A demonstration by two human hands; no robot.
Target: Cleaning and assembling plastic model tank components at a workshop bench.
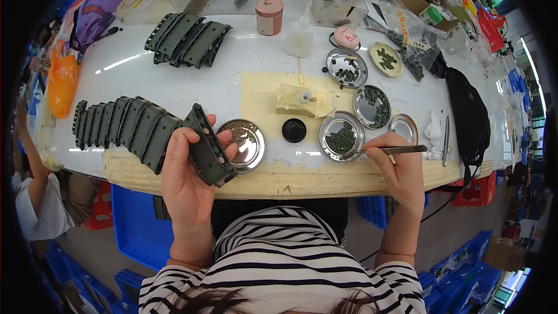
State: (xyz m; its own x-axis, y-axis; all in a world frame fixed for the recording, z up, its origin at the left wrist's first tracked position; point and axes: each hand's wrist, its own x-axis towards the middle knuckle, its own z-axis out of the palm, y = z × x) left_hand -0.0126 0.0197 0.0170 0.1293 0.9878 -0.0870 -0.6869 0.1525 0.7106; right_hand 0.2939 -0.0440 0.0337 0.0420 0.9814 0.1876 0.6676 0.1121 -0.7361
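Observation:
My left hand (189, 183) is closed around a dark green, curved plastic piece (208, 146) with small studs or holes along its edges, held tilted above the table's front edge. A pair of dark tweezers (407, 149) lies pinched in my right hand (401, 174). Their tip meets the right rim of a round metal dish (361, 147) that holds small green parts (340, 139). Beside my left hand, a metal dish (251, 160) contains tiny brown pieces. Left of it, a row of similar dark green pieces (125, 125) lies overlapping.
More green pieces (189, 40) are stacked at the back left. Centre: a taped block (296, 102) with a small nozzle, a black round cap (294, 130), a squeeze bottle (299, 38) and a pink jar (269, 16). Right: other dishes (372, 107), spare tweezers (446, 141) and a black bag (468, 116).

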